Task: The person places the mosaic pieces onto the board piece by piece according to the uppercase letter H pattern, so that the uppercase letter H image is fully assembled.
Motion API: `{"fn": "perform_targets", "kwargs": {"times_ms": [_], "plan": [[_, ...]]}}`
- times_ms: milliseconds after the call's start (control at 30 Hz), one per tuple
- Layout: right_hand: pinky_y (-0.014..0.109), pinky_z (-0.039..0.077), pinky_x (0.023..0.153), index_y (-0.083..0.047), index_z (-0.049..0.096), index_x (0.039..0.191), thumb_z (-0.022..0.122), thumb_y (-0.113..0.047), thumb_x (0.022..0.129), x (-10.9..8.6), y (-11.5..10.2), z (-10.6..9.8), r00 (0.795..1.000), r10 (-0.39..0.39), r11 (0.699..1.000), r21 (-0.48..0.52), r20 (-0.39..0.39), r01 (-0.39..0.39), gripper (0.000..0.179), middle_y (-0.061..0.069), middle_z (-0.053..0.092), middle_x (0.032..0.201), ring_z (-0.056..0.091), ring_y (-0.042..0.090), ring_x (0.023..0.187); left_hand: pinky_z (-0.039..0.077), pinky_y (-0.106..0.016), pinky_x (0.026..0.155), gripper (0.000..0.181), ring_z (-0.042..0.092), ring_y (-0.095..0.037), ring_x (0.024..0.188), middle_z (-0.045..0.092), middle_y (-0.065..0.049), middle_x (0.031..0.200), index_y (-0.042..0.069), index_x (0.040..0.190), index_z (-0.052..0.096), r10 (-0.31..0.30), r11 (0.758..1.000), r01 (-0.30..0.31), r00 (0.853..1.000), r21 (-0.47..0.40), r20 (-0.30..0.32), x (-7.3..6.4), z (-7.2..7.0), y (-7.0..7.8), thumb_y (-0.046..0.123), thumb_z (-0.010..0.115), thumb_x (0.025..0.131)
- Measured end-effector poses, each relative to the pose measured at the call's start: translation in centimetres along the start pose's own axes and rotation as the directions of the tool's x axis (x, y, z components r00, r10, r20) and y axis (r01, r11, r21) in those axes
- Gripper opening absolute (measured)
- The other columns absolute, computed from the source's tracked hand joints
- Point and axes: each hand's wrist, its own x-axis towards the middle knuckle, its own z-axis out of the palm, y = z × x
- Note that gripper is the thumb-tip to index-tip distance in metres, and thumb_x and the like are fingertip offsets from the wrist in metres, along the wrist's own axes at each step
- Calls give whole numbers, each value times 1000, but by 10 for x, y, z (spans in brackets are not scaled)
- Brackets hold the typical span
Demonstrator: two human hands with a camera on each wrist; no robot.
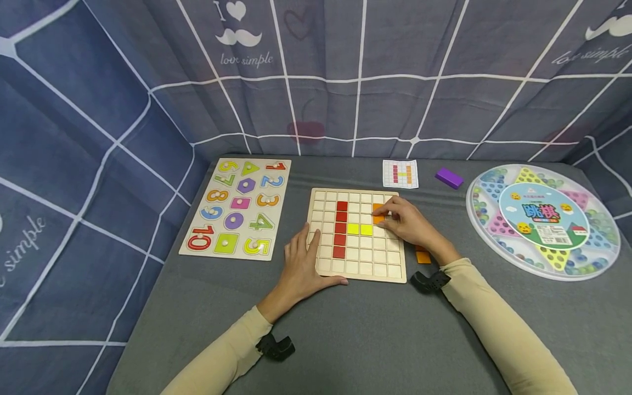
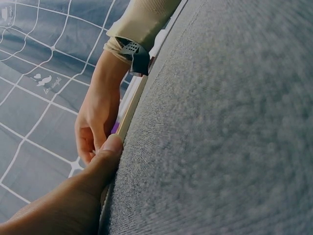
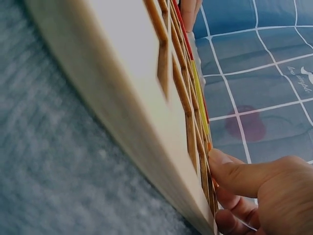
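Note:
A wooden grid board (image 1: 355,269) lies on the table, with a column of red square tiles (image 1: 340,227) and two yellow tiles (image 1: 360,229) in its cells. My left hand (image 1: 301,263) rests at the board's near left corner, fingers straight along the left side and thumb along the front edge. Over the right part of the board, my right hand (image 1: 410,222) pinches an orange tile (image 1: 378,219) at a cell, just below another orange tile (image 1: 377,207). Its thumb (image 3: 230,166) touches the board's surface in the right wrist view. Loose orange tiles (image 1: 423,257) lie by the board's right edge.
A small pattern card (image 1: 400,174) with red, yellow and orange squares lies behind the board, beside a purple block (image 1: 449,178). To the left is a number puzzle board (image 1: 232,211); to the right, a round checkers box (image 1: 543,219). A grid-patterned curtain (image 1: 326,99) stands behind.

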Motion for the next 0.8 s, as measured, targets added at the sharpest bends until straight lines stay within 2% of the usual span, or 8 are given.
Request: {"fn": "perform_targets", "kwargs": {"times_ms": [300,433,600,800], "plan": [[29,39,70,-10,70,112,76,-12,86,-13,3,-11,999,-50,998,-39,-17,49,27,7,58,97,50,16,83,29,-53,100,126,32,-38,136,25,-25,156,-1,147,39,18,1000,-18,1000,-5,-23,0,1,-2,72,83,53],[29,39,70,-12,71,113,75,-14,86,-30,8,-23,1000,-22,998,-66,-23,20,27,3,59,97,49,14,84,29,-53,100,126,32,-38,136,26,-25,155,-1,146,40,25,1000,-25,999,-5,-32,1,1,-1,71,83,53],[24,37,65,-14,70,114,74,-14,87,-58,19,-39,1000,-5,995,-102,-28,2,27,0,57,92,46,9,77,28,-53,100,125,32,-38,136,26,-25,155,-1,146,40,27,999,-28,999,-20,-36,2,1,-1,71,84,53],[21,38,63,-10,70,113,74,-8,86,-77,32,-49,999,-12,998,-58,-38,10,27,1,60,90,46,6,72,29,-53,100,125,32,-38,135,27,-25,155,-1,146,41,22,1000,-23,999,-21,-41,1,3,-2,71,84,52]]}}
